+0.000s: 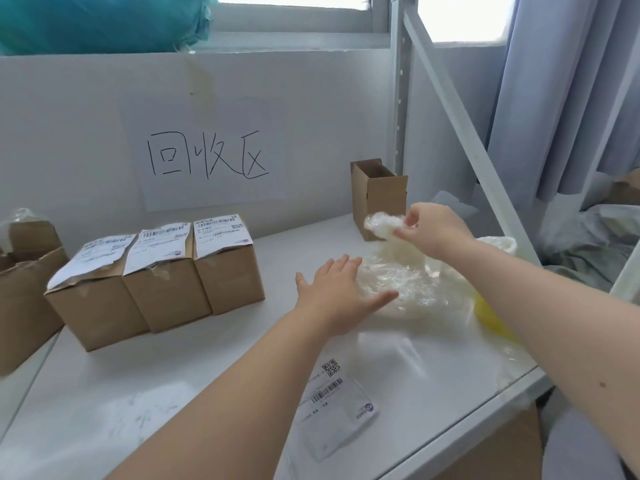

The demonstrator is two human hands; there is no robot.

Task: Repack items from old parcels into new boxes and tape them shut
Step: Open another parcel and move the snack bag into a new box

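One wide-angle camera, worn on the person's head, looks forward and down over the white tabletop (145,386), both forearms (242,393) entering from the near edge. It faces the far white wall (86,133) with its handwritten paper sign (207,157). The left hand (334,292) and right hand (434,230), at the crumpled clear plastic film (405,285), fall close, right of centre; labelled brown cardboard boxes (166,289) lie left.

A yellow rounded object (490,318) is largely hidden behind a forearm (540,306) and crumpled clear plastic film (398,282). An open brown cardboard box (20,289) is cut off by the left edge. Print on the white shipping labels (221,237) cannot be read.
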